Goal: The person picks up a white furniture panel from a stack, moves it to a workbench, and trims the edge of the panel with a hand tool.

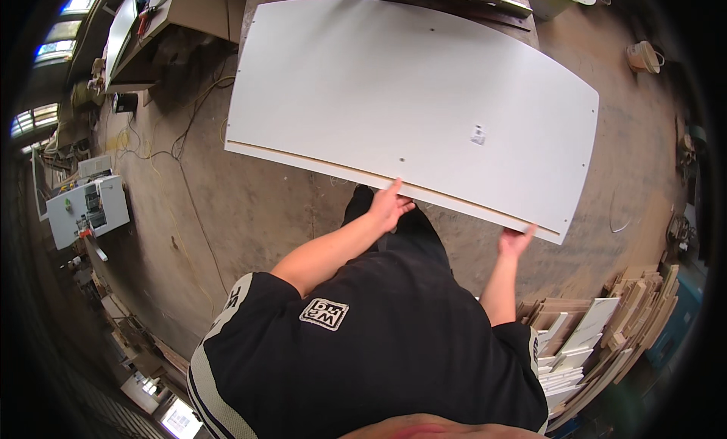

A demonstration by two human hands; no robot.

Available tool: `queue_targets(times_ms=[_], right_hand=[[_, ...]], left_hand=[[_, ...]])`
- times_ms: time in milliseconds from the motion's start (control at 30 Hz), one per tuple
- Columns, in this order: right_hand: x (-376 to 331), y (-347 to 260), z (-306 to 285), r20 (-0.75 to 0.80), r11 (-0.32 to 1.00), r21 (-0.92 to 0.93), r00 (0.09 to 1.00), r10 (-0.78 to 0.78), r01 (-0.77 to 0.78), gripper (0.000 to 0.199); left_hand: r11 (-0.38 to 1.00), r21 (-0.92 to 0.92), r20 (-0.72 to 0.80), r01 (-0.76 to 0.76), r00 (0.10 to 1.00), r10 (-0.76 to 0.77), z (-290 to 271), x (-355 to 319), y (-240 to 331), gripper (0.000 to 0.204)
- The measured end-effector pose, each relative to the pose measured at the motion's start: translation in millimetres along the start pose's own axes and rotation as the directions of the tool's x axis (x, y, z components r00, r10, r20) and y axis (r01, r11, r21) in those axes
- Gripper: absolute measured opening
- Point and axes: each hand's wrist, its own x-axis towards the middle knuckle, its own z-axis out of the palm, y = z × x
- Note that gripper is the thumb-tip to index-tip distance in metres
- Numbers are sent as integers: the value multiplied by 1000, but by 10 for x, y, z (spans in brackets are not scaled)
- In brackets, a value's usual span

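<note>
Left hand (391, 204) grips the near edge of a large white board (409, 98), fingers over the top face. Right hand (516, 240) clamps the same edge, further right near the corner. Board extends away from both hands. Stack of offcuts (598, 333) lies below the right hand.

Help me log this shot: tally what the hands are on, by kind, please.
White panel: 1
Hands gripping its near edge: 2, left hand and right hand
Small sticker on the panel: 1
Total: 4
</note>
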Motion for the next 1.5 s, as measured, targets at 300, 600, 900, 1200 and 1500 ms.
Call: queue_targets(times_ms=[300,600,900,1200,1500], right_hand=[[-667,1116,906,-18,910,-354,975,222,-214,54],[-567,1144,880,23,920,-351,980,198,-177,54],[-816,1239,1083,-1,901,-414,990,142,-129,51],[-1050,1268,1138,-17,920,-379,995,99,-98,62],[-1080,1184,1051,31,914,-393,991,129,-106,69]], left_hand=[[950,50,-143,-307,940,311,-825,64,653,37],[832,422,-184,-360,864,468,-1876,-361,1028,36],[751,633,-94,-189,944,317,-3609,-785,-819,27],[942,328,-522,-68,818,241,-5567,-1801,-2394,22],[978,165,-595,-124,779,199,-5414,-1957,-2421,28]])
